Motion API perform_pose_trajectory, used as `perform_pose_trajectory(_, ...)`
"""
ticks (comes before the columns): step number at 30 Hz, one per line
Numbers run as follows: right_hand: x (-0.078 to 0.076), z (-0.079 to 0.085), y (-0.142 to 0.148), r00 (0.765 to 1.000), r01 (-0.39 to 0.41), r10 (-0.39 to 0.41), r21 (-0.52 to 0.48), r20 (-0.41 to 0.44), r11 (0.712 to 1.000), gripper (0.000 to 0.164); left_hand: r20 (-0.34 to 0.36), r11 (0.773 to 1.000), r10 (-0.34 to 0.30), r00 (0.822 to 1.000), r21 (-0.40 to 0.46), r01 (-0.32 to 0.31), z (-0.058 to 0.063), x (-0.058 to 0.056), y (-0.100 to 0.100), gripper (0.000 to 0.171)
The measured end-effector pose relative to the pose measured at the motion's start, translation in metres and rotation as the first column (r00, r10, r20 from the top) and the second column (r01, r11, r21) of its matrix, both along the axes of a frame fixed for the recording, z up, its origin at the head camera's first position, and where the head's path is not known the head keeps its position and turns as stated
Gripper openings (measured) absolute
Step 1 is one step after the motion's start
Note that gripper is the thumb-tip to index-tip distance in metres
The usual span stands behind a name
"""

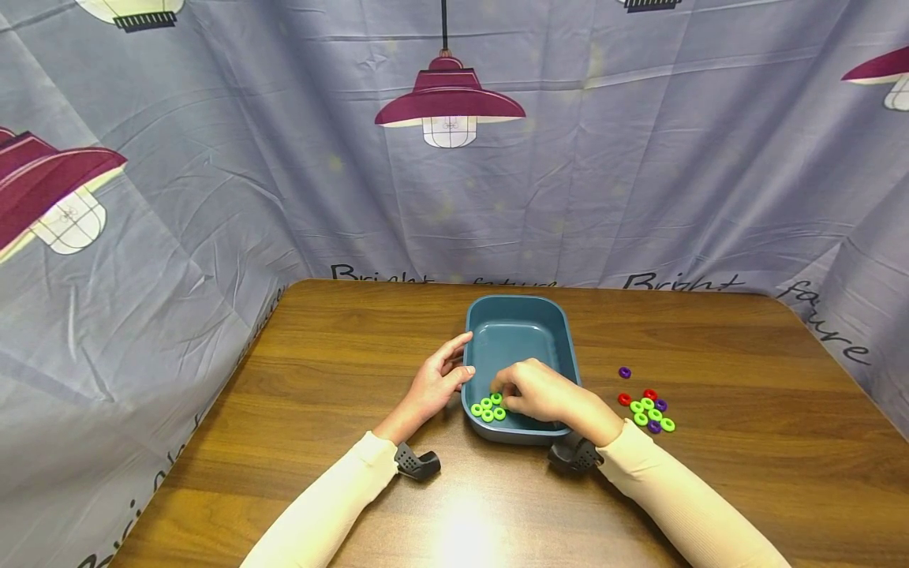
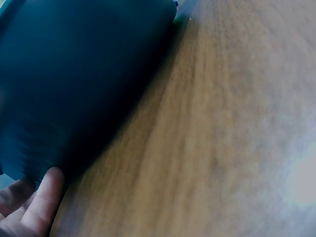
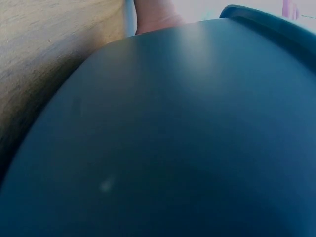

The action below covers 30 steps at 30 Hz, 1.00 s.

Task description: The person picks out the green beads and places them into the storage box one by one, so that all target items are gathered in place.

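A dark teal rectangular tub (image 1: 521, 312) stands on the table. My left hand (image 1: 435, 385) rests against its left wall, thumb at the rim and fingers fairly straight; in the left wrist view the fingers (image 2: 43, 202) touch the outer wall. Over the tub's near part, my right hand (image 1: 536, 390) reaches in with curled fingers, pinching a small green ring (image 1: 496, 399) at the fingertips. Several other green rings (image 1: 487, 415) lie in the near left corner. The right wrist view shows mostly the tub's outer wall (image 3: 187, 123), which hides the right fingers.
To the right of the tub lies a loose group of green (image 1: 641, 419), red (image 1: 624, 399) and purple rings (image 1: 625, 372). The wooden table (image 1: 355, 339) meets a grey printed curtain (image 1: 568, 197) at the back. Black wrist cameras (image 1: 417, 464) sit below each hand.
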State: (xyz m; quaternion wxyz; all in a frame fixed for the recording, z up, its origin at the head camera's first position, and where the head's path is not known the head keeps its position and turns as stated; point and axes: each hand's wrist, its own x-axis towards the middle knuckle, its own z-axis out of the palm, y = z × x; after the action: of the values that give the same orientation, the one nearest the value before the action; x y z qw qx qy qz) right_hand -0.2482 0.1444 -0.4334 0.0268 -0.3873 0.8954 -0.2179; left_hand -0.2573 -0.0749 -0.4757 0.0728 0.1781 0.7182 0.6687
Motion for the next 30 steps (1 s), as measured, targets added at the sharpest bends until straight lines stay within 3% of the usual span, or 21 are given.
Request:
perform_pose_trajectory(8,0.0,0.001,0.0,1.0,0.008,-0.009,-0.01,-0.01,1.0,0.018,-0.007,1.0,0.01,1.0,-0.006,-0.01,0.0,0.0,0.0,0.063)
perform_pose_trajectory(16,0.001,0.014,0.008,0.995,0.075,-0.078,-0.059,-0.059,0.995,0.016,-0.005,1.0,0.023,1.0,-0.019,-0.023,-0.001,0.0,-0.001,0.063)
perform_pose_trajectory(24,0.004,0.035,0.038,0.976,0.176,-0.196,-0.184,-0.097,0.967,0.016,-0.012,1.0,0.007,1.0,-0.021,-0.008,0.0,0.0,0.0,0.063)
perform_pose_trajectory(30,0.012,0.038,0.073,0.953,0.247,-0.28,-0.236,-0.116,0.94,0.016,-0.019,0.999,0.015,1.0,-0.03,-0.015,-0.001,0.001,-0.001,0.062)
